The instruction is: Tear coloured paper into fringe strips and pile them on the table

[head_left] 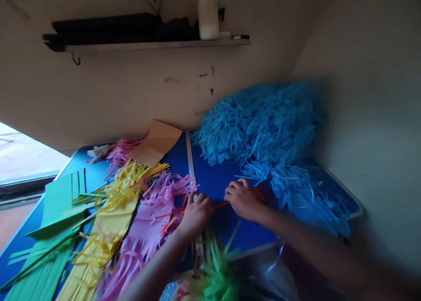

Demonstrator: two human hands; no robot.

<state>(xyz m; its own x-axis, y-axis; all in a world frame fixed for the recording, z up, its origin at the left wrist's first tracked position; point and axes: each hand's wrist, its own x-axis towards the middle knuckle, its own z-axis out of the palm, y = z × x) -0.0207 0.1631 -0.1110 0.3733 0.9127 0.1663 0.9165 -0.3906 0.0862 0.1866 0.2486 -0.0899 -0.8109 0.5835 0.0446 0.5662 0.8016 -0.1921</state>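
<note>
A red fringed tissue-paper strip [221, 204] runs low over the blue table between my two hands. My left hand [198, 212] is closed on its left end, and red fringes stick out past the wrist. At the other end my right hand [242, 199] has its fingers curled round the strip, with more red paper showing behind it. Pink fringed paper [158, 211] lies just left of my left hand. Beyond my right hand sits a large heap of blue fringed paper [263, 121]. The fingertips are partly hidden.
Yellow fringed paper [115, 217] and green cut paper [61, 204] lie at the left of the blue table [213, 178]. An orange sheet [156, 143] is at the back. Green fringe [219, 274] hangs near the front edge. A shelf [158, 46] holds a white bottle [208, 16].
</note>
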